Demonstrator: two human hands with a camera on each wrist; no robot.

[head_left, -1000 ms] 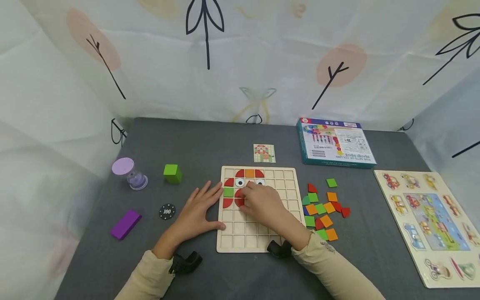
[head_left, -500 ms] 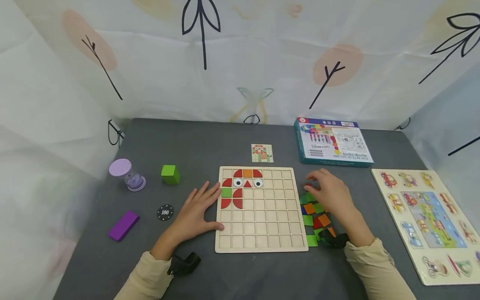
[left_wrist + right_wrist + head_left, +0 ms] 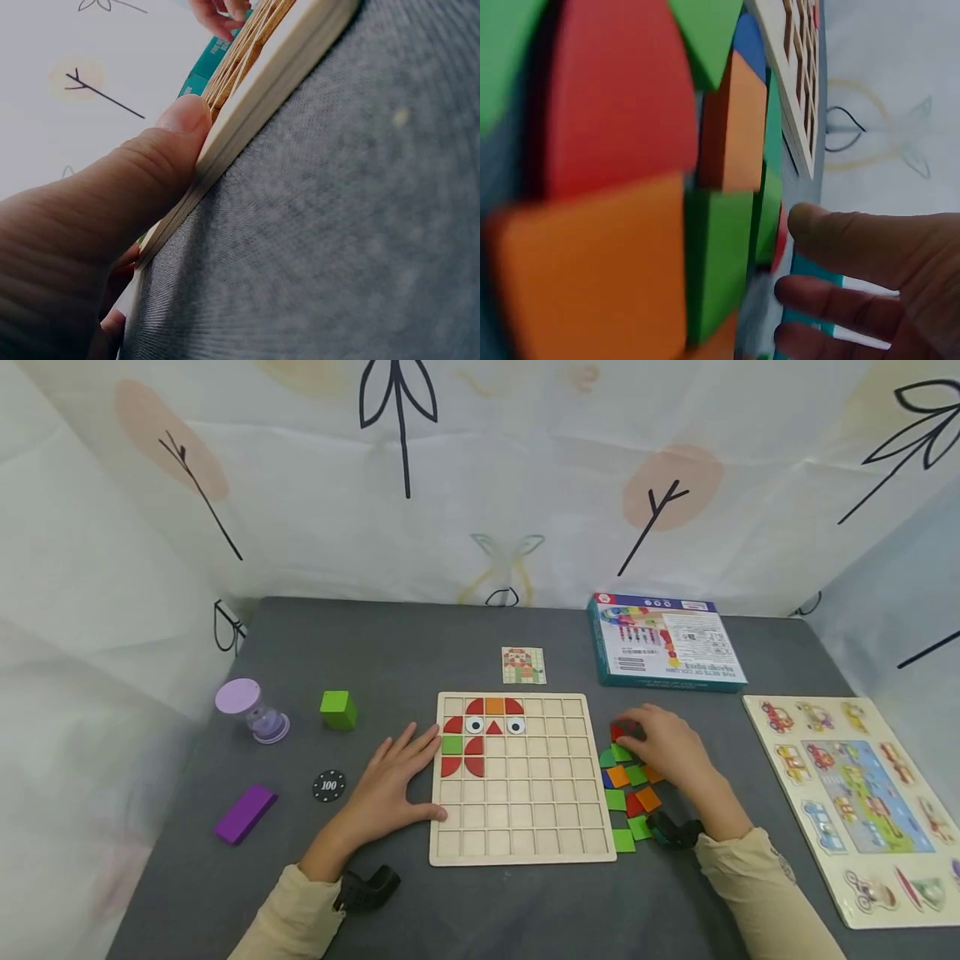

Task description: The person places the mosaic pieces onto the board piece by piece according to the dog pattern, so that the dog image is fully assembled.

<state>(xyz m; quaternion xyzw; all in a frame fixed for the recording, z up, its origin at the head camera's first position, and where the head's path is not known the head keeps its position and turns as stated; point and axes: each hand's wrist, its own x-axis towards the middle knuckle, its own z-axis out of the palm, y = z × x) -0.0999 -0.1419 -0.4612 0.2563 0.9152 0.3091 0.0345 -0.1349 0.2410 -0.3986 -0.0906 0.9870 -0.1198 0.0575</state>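
Observation:
My left hand (image 3: 393, 785) lies spread along the left edge of the wooden grid board (image 3: 525, 822), with the thumb pressed to its side in the left wrist view. The board's upper left holds red rounded pieces (image 3: 474, 746), an orange square (image 3: 494, 706), a green square (image 3: 452, 744), a red triangle (image 3: 493, 727) and two eye pieces (image 3: 474, 725). My right hand (image 3: 667, 745) is over the top of the loose tile pile, thumb and fingers apart, fingertips right at a red rounded tile (image 3: 617, 732). In the right wrist view, a thumb (image 3: 832, 232) overlaps that tile's edge.
Green (image 3: 615, 800) and orange tiles (image 3: 648, 799) lie right of the board. A picture card (image 3: 523, 666) and box (image 3: 667, 643) stand behind it. A picture puzzle (image 3: 885, 885) is at right; a green cube (image 3: 339, 710), black chip (image 3: 329, 786), purple block (image 3: 246, 814) and purple-topped timer (image 3: 258, 714) are left.
My right hand has left the board, moving right to the tile pile, uncovering the red triangle and the eye pieces. My left hand stays at the board's edge.

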